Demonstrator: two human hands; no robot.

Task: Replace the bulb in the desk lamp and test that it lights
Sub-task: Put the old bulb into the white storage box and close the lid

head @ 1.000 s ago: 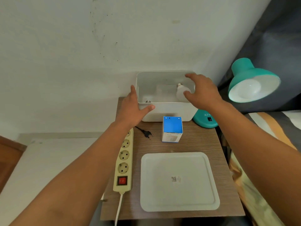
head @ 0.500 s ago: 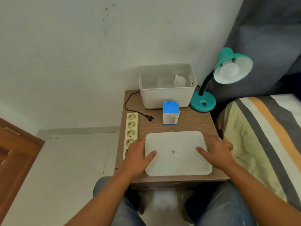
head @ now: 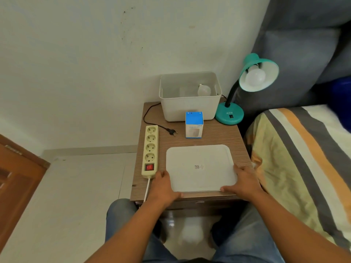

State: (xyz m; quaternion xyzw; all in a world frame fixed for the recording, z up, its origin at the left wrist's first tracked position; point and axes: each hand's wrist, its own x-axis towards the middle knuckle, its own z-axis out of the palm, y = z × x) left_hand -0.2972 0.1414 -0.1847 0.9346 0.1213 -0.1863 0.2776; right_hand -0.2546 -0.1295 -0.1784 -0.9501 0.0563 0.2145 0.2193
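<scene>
The teal desk lamp stands at the back right of the bedside table, its shade tilted toward me with a white bulb screwed in. Its black plug lies loose on the table beside the cream power strip. Another white bulb lies inside the white bin at the back. A blue-and-white box stands in front of the bin. My left hand and my right hand grip the near corners of the flat white tray.
The wooden table stands against a white wall, with a striped bed close on the right. A dark cushion rises behind the lamp. My knees are under the table's front edge. A brown door is at the far left.
Both hands left the bin at the back and came down to the tray, then slid from its top to its near corners. The bulb stays in the bin. My head pulled back.
</scene>
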